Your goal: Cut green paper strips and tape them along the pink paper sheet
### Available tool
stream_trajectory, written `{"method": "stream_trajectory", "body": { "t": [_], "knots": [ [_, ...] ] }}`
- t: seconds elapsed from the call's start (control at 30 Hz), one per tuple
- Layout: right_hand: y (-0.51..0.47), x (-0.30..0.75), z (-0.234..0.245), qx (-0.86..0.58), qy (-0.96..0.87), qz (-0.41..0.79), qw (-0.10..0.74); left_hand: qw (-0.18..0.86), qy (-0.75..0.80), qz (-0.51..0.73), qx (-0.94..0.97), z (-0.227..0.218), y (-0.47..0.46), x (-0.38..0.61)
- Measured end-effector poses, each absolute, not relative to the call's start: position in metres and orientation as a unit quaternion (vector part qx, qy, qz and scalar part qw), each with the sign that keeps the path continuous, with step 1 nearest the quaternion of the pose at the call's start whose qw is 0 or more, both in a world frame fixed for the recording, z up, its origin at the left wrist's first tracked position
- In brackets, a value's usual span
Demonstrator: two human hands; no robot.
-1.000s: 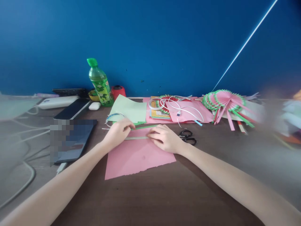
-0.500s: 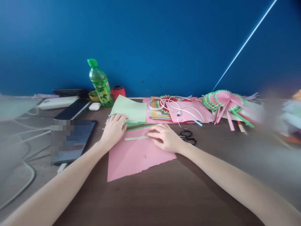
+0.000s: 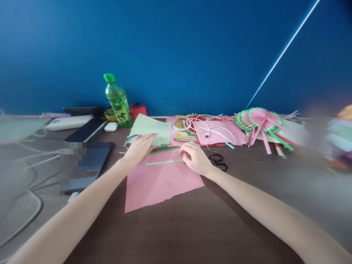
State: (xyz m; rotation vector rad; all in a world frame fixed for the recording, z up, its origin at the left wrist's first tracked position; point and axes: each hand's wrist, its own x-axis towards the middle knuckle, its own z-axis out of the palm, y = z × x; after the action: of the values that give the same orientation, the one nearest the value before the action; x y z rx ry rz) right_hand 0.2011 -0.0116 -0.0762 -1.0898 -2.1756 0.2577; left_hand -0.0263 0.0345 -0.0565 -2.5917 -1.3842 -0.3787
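A pink paper sheet lies on the brown table in front of me. My left hand rests flat, fingers stretched out, on the near edge of a light green sheet just beyond the pink one. My right hand sits with fingers curled at the right end of a pale paper strip that lies along the pink sheet's far edge. A thin green strip lies between my two hands. Whether the fingers grip the strip is hidden.
Black scissors lie right of my right hand. Behind are a white cable on pink paper, pink-and-green paper fans, a green bottle, a red tape roll, earbud case, tablet, phone, cables at left.
My left hand left the pale strip and moved back-left onto the green sheet, opening flat. My right hand slid slightly right along the strip. The view tilted a little.
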Motion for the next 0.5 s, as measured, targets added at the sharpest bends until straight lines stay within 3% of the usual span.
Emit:
{"method": "stream_trajectory", "body": {
  "t": [0.23, 0.5],
  "knots": [
    [-0.009, 0.203, -0.076, -0.422, -0.826, 0.114, 0.357, 0.117, -0.445, -0.107, -0.882, -0.054, 0.046, -0.027],
    [-0.010, 0.204, -0.073, -0.435, -0.812, 0.126, 0.368, 0.003, -0.591, -0.292, -0.752, -0.046, 0.048, -0.034]
  ]
}}
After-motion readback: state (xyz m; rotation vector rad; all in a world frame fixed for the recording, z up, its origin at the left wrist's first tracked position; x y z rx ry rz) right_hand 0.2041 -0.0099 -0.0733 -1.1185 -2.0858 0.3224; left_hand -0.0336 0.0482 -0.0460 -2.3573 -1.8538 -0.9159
